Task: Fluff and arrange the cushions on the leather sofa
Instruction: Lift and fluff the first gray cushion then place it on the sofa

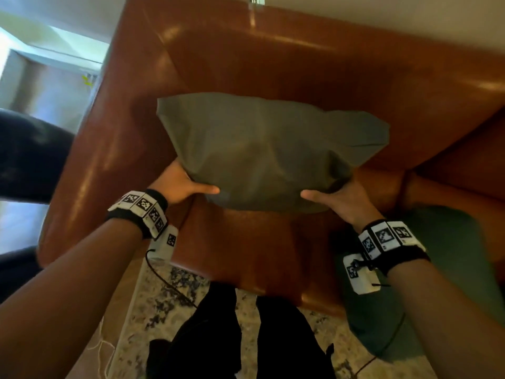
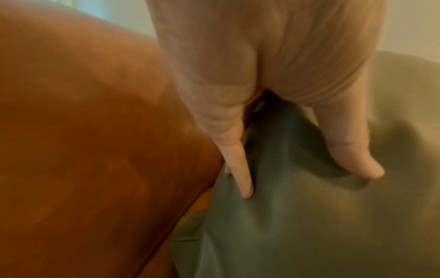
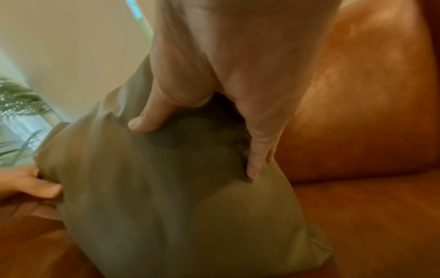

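Observation:
An olive-green cushion [image 1: 267, 149] is held above the seat of the brown leather sofa [image 1: 273, 67], in front of its backrest. My left hand [image 1: 183, 184] grips the cushion's near left edge, thumb on top and fingers underneath. My right hand [image 1: 336, 195] grips its near right edge the same way. In the left wrist view the cushion [image 2: 309, 216] is dented under my thumb [image 2: 352, 159]. The right wrist view shows the cushion [image 3: 166, 197] pinched by my right hand [image 3: 190, 146], with the left hand [image 3: 26, 186] at its far side. A second, darker green cushion [image 1: 448, 269] lies on the seat at the right.
The sofa's left armrest [image 1: 90, 165] stands left of the cushion. A patterned rug [image 1: 153, 310] lies in front of the sofa, with my dark trouser legs [image 1: 246, 337] on it. A dark shape [image 1: 30, 154] sits beyond the armrest. A plant [image 3: 16, 105] stands by the wall.

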{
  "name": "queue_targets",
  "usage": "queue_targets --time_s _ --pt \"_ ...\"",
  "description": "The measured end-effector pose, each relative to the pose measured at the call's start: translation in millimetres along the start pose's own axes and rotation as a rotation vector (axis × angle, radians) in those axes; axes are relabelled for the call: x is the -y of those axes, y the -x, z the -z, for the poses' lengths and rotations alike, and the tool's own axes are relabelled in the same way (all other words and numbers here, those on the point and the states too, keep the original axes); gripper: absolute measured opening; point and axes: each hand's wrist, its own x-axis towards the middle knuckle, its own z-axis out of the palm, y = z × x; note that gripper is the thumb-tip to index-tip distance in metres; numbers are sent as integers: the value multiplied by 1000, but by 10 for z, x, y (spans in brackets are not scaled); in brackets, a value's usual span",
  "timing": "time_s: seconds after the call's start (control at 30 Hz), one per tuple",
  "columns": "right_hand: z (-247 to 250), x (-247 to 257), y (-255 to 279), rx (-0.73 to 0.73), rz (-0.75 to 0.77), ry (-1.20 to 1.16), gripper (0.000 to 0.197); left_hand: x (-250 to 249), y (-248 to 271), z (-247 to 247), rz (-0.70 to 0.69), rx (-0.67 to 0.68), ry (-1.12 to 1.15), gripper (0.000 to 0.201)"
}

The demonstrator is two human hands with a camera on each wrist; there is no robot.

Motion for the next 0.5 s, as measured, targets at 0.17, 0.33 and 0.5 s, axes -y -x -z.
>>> queue_targets --time_s 0.17,0.33,0.5 --pt "-78 178 -360 -106 24 -69 121 -121 -489 233 3 -27 4 108" --pt "-222 28 -567 -149 -34 -49 122 74 -770 262 -6 37 -43 108" --pt "-351 -81 -509 -232 -105 -44 114 253 -839 369 -16 67 -85 117"
